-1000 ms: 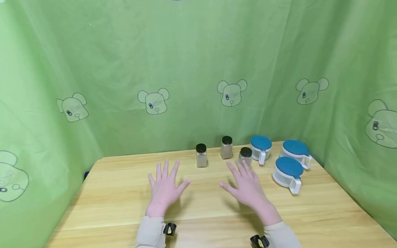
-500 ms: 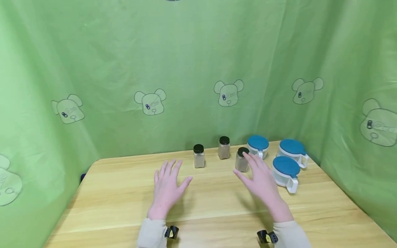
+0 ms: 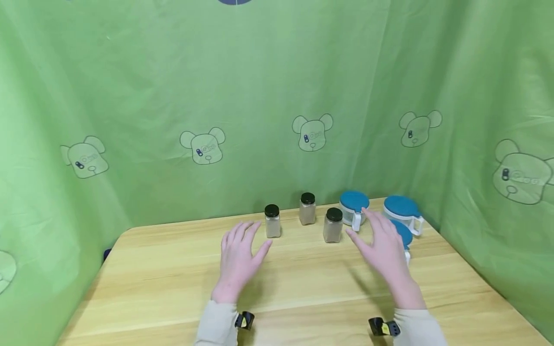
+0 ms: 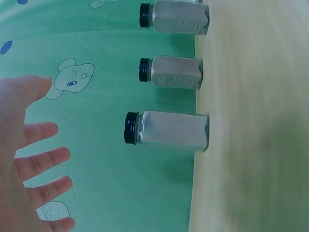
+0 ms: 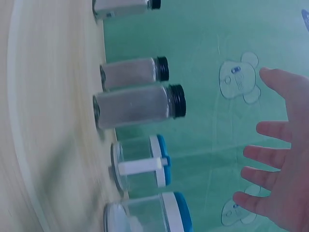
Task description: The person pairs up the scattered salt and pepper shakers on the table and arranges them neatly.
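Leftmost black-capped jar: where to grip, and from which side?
I'd grip the leftmost jar round its body, below the black cap, with the left hand coming from the near left. It stands upright, its flat-sided body offers more surface than the cap, and the next black-capped jar stands behind it to the right.

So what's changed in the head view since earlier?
The right hand moved rightward, uncovering the nearest black-lidded jar and now partly hiding the front blue-lidded container. The left hand shifted slightly toward the leftmost jar. Nothing was gripped or released; jars and containers stayed put.
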Action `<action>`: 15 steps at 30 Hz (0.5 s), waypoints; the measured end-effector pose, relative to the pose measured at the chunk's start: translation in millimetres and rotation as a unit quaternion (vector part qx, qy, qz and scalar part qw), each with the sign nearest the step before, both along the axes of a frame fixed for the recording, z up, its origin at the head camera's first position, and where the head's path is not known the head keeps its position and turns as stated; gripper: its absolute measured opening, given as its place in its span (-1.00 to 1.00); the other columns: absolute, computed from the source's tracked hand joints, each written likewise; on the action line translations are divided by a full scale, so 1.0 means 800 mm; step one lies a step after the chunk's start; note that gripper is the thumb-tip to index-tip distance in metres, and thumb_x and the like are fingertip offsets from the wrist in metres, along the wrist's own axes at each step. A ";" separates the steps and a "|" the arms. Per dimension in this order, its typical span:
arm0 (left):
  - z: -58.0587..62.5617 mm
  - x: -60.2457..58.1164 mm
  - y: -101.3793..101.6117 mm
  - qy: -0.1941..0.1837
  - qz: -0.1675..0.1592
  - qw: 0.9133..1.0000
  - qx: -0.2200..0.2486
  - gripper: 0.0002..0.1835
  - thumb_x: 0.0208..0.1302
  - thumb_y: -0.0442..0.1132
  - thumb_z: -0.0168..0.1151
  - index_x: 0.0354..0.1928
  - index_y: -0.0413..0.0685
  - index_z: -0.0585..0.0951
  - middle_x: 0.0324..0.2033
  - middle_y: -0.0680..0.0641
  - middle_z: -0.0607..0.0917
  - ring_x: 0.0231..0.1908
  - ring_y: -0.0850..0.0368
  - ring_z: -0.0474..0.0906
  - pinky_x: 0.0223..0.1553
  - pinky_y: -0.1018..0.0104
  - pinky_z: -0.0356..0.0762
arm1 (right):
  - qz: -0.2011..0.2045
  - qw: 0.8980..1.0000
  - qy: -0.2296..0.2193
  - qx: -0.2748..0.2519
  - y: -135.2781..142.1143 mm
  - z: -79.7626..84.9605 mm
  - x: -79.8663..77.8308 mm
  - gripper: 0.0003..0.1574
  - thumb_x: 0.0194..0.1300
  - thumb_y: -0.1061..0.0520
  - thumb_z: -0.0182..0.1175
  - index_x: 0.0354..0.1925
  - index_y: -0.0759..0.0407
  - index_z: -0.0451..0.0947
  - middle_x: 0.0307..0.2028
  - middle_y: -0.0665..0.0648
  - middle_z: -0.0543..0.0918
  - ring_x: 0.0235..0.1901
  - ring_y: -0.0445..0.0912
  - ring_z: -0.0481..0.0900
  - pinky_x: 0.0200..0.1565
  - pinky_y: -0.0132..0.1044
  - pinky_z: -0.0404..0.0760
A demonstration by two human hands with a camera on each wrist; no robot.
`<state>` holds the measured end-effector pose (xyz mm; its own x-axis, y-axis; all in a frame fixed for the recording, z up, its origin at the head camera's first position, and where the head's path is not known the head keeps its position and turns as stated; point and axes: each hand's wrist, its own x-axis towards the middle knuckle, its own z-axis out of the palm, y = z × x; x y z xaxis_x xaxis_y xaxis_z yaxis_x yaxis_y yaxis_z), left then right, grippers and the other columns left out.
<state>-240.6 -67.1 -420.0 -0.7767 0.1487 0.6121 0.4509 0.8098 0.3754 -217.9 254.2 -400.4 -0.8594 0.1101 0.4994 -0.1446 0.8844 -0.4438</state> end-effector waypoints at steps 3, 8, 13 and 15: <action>0.003 -0.007 0.003 0.004 -0.003 1.000 0.002 -0.42 0.28 0.17 0.21 0.23 0.03 0.52 0.17 -0.07 0.60 0.24 -0.11 0.43 0.31 -0.17 0.25 | -0.007 1.000 0.012 -0.008 0.007 0.000 0.000 -0.13 0.28 -0.26 0.20 0.34 0.22 0.31 0.31 0.41 0.38 0.29 0.38 0.26 0.15 0.45 0.22; 0.005 -0.021 0.010 -0.001 -0.007 1.000 0.009 -0.42 0.27 0.16 0.22 0.24 0.02 0.52 0.18 -0.07 0.60 0.24 -0.10 0.43 0.31 -0.18 0.25 | -0.012 0.999 0.029 -0.024 0.022 -0.003 -0.001 -0.14 0.26 -0.20 0.26 0.32 0.27 0.33 0.30 0.44 0.38 0.30 0.38 0.26 0.19 0.44 0.19; 0.006 -0.035 0.020 -0.026 -0.009 0.999 0.024 -0.41 0.26 0.15 0.24 0.26 0.07 0.51 0.20 -0.06 0.58 0.26 -0.08 0.41 0.34 -0.20 0.22 | -0.019 0.998 0.036 -0.041 0.042 -0.009 -0.004 -0.12 0.27 -0.21 0.24 0.36 0.26 0.29 0.30 0.46 0.37 0.29 0.39 0.27 0.20 0.42 0.23; 0.007 -0.042 0.025 -0.035 -0.012 0.999 0.029 -0.41 0.27 0.17 0.23 0.27 0.09 0.49 0.21 -0.05 0.57 0.28 -0.07 0.40 0.35 -0.19 0.20 | -0.025 0.998 0.036 -0.045 0.050 -0.013 -0.005 -0.12 0.28 -0.20 0.24 0.37 0.25 0.28 0.29 0.46 0.37 0.28 0.39 0.27 0.20 0.41 0.24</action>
